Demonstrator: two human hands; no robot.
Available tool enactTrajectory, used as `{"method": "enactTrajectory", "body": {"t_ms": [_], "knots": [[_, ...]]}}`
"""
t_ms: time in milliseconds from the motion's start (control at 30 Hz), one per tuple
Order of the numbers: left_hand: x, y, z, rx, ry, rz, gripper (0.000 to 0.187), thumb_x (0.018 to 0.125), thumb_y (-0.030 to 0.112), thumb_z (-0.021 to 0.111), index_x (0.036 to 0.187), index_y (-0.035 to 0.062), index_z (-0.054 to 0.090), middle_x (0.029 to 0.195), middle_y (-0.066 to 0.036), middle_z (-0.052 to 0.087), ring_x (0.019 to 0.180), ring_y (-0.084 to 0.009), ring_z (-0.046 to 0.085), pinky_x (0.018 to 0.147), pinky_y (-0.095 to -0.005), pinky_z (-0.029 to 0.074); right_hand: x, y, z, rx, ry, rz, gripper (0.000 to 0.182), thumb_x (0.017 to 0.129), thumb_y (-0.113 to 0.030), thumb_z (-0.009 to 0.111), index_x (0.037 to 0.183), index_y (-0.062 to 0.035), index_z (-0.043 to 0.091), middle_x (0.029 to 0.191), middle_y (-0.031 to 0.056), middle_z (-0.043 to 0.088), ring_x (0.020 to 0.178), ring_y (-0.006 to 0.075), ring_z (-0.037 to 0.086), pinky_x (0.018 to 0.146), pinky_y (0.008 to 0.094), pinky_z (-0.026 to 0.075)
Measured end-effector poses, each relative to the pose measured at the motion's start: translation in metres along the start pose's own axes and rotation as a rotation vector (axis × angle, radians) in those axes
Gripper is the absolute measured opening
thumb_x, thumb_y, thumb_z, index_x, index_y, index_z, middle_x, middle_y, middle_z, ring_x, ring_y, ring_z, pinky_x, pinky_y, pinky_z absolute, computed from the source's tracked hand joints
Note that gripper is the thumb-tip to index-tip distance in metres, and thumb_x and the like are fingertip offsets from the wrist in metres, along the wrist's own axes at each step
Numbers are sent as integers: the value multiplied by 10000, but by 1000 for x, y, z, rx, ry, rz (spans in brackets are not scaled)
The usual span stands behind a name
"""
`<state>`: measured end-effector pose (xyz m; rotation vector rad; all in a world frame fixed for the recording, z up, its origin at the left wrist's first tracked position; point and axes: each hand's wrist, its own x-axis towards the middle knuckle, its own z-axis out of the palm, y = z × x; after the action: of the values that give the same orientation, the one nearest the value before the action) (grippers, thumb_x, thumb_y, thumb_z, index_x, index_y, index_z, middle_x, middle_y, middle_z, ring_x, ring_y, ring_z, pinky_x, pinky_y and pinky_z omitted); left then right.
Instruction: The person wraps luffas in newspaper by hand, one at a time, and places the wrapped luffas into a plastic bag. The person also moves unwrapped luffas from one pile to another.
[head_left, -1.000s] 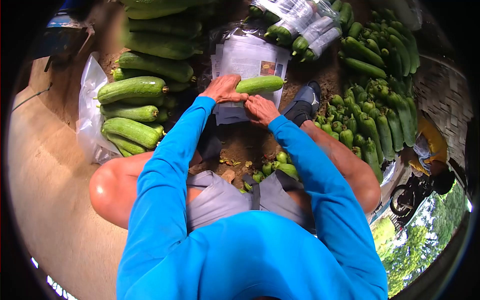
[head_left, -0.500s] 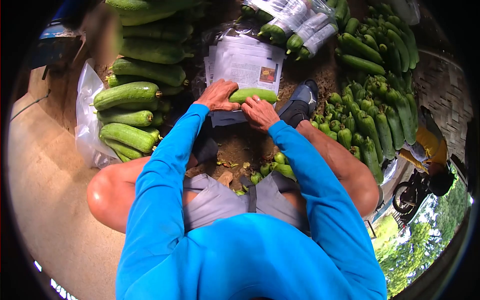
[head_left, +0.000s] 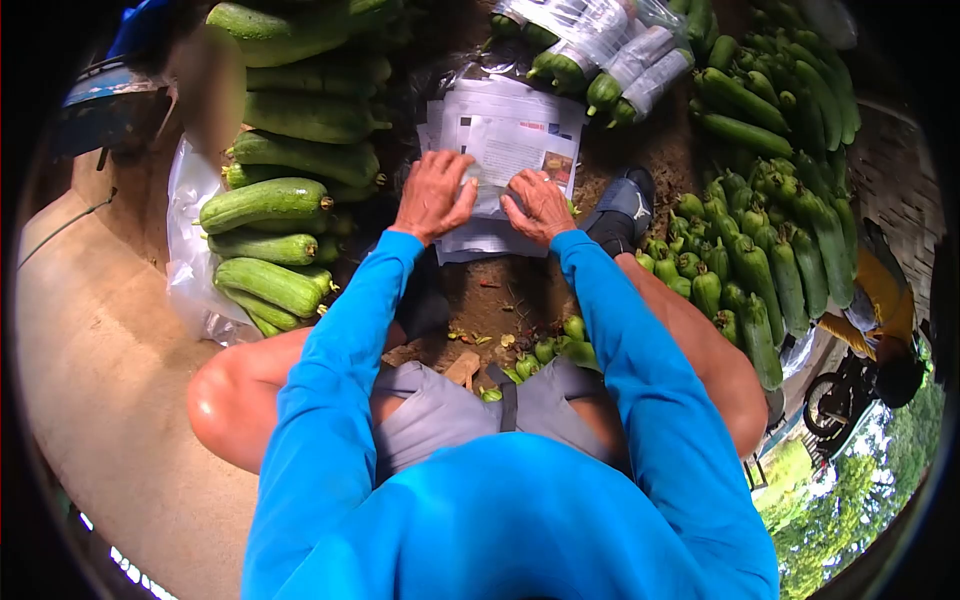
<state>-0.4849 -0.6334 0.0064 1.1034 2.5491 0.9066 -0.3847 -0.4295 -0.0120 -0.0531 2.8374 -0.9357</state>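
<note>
A long green gourd lies rolled in a printed paper sheet [head_left: 490, 203] on a stack of papers [head_left: 510, 115]; only a bit of green shows at its right end. My left hand [head_left: 437, 195] bends over the left end of the roll, its thumb against the near side. At the right end, my right hand [head_left: 540, 205] presses on the paper with curled fingers. The paper hides most of the gourd between my hands.
Large green gourds [head_left: 310, 115] are stacked at the left beside a clear plastic bag [head_left: 190, 190]. Paper-wrapped gourds in plastic [head_left: 640, 70] lie at the far side. More gourds [head_left: 750, 245] are piled on the right, near my shoe [head_left: 625, 205]. A person in yellow [head_left: 880, 300] is at far right.
The gourd, bare on the paper before, is now covered by the sheet. My hands have moved from the gourd's surface onto the paper around it. The camera view has shifted slightly.
</note>
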Motion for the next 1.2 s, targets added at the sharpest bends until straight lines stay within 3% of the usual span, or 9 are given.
{"method": "enactTrajectory", "body": {"t_ms": [200,300,433,500,600,700,867,1033,1200], "knots": [[-13,27,30,325,-114,107,809,691,298,744,1394,57,425,1353,-132,453,1260,-327,417,1041,-525,340,42,43,0,133,-94,336,250,892,-318,594,988,-87,586,1028,152,640,959,391,630,833,532,489],[0,19,48,350,-142,70,839,674,306,764,1389,61,401,1354,-130,436,1264,-325,399,1030,-545,332,43,57,-3,-116,-49,192,255,893,-322,591,1013,-99,565,972,158,638,880,403,643,809,551,489],[23,15,58,380,-200,9,798,649,316,788,1313,55,432,1269,-122,462,1202,-321,423,976,-551,349,45,52,-24,-409,-53,205,254,867,-290,610,1016,-93,556,1136,123,555,1103,339,567,778,505,482],[38,17,54,347,-205,0,693,633,336,755,1212,52,501,1195,-127,502,1135,-322,461,938,-546,362,50,61,-41,-503,-117,126,286,842,-286,636,1030,-85,558,1192,105,499,1154,308,507,773,479,469],[55,15,56,371,-215,-59,483,615,355,639,984,49,580,1059,-143,537,1045,-332,502,886,-548,374,51,62,-60,-653,-63,-443,506,813,-346,666,1207,-53,542,1217,118,498,1123,282,509,803,494,465],[67,15,56,283,-312,-170,495,621,354,650,1008,51,594,1080,-151,541,1068,-342,503,880,-553,379,37,48,-74,-465,-528,-201,612,814,-384,667,1279,-29,487,1307,133,471,1190,279,476,859,516,444],[80,14,45,237,-454,-222,515,639,370,661,1037,48,606,1146,-165,546,1123,-361,502,913,-548,388,7,52,-38,-486,-267,-90,1052,769,-588,681,1533,-26,226,1495,224,338,1370,434,324,960,591,384],[50,33,29,156,-9,3,554,708,247,648,1228,74,563,1221,-169,532,1144,-362,496,980,-495,370,22,66,-32,-430,-70,-37,1028,752,-613,688,1523,-76,271,1483,210,358,1348,407,352,950,572,380],[39,38,26,193,-73,9,645,696,216,674,1302,83,496,1272,-154,496,1186,-358,459,1034,-501,338,37,72,-39,-448,-208,-57,928,722,-517,760,1451,-85,381,1360,154,444,1255,346,426,873,541,414]]}}
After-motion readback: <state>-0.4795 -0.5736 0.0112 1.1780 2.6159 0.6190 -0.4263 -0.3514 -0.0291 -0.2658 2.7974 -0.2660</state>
